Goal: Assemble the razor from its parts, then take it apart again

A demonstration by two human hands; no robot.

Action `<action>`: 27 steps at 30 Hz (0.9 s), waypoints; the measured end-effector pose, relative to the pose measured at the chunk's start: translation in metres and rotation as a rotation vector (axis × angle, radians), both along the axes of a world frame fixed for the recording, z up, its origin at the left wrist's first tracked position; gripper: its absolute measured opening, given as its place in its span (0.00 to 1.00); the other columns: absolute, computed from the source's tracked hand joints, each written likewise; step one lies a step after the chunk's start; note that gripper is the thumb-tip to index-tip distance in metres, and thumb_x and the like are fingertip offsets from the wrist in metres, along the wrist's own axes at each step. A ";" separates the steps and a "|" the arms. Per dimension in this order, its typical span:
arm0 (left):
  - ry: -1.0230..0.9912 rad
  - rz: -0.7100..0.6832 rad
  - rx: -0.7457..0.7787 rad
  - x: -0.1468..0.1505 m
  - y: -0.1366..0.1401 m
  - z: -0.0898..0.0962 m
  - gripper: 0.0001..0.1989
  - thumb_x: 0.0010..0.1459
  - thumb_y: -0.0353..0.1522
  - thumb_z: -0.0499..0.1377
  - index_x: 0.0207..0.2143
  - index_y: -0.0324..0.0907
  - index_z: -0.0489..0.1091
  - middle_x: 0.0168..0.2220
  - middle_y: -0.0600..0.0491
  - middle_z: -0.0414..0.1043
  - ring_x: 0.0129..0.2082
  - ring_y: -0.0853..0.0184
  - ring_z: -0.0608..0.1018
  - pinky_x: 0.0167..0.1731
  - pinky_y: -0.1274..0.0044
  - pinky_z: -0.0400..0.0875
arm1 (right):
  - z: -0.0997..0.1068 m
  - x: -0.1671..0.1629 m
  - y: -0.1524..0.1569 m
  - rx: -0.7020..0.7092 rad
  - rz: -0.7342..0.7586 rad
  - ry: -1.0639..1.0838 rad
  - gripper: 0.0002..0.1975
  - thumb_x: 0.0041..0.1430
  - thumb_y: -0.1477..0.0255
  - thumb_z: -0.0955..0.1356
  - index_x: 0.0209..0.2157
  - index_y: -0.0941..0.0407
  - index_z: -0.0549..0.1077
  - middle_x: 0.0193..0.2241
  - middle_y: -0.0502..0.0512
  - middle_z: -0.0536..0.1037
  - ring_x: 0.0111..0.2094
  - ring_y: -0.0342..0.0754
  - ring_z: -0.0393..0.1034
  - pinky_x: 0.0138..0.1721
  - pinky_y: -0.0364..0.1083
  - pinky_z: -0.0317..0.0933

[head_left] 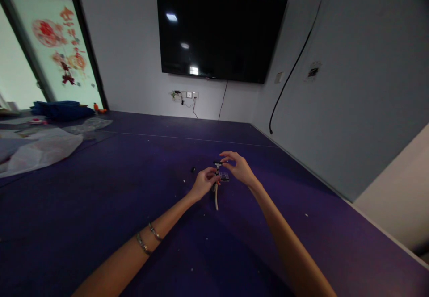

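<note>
Low over the purple floor, my left hand (pixel 203 183) is closed, pinching the neck of a small T-shaped piece (pixel 217 167) with a dark bar across its top and a silvery stem. My right hand (pixel 238 167) is at the bar's right end, thumb and fingers closing on it. Below my left fingers a pale, slightly curved stick (pixel 216 198) hangs or lies; whether it joins the T-shaped piece is hidden. Just right of my left fingertips is a small clear-and-dark rectangular item (pixel 224 177), too small to make out. A bit of orange shows at those fingertips.
A small black piece (pixel 193 169) lies left of my hands, among scattered white specks. White plastic sheeting (pixel 47 149), clear wrap (pixel 89 126) and a folded blue cloth item (pixel 62 110) are at far left. A black cable (pixel 291 73) hangs at right; a television (pixel 221 33) is on the wall.
</note>
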State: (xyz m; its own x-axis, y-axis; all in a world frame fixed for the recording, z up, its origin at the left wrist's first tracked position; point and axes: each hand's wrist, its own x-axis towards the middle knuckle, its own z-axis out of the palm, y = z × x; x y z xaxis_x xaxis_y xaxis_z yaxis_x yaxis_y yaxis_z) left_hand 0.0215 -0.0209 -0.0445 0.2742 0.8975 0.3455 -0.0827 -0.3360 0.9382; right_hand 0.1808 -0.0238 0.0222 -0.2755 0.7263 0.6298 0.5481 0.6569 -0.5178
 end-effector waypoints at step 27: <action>0.091 0.344 -0.001 -0.024 0.017 0.031 0.14 0.41 0.39 0.66 0.22 0.39 0.66 0.21 0.51 0.75 0.23 0.64 0.77 0.24 0.77 0.68 | -0.014 -0.069 -0.036 -0.218 -0.434 -0.612 0.16 0.57 0.63 0.61 0.39 0.56 0.75 0.33 0.63 0.78 0.34 0.53 0.73 0.35 0.46 0.61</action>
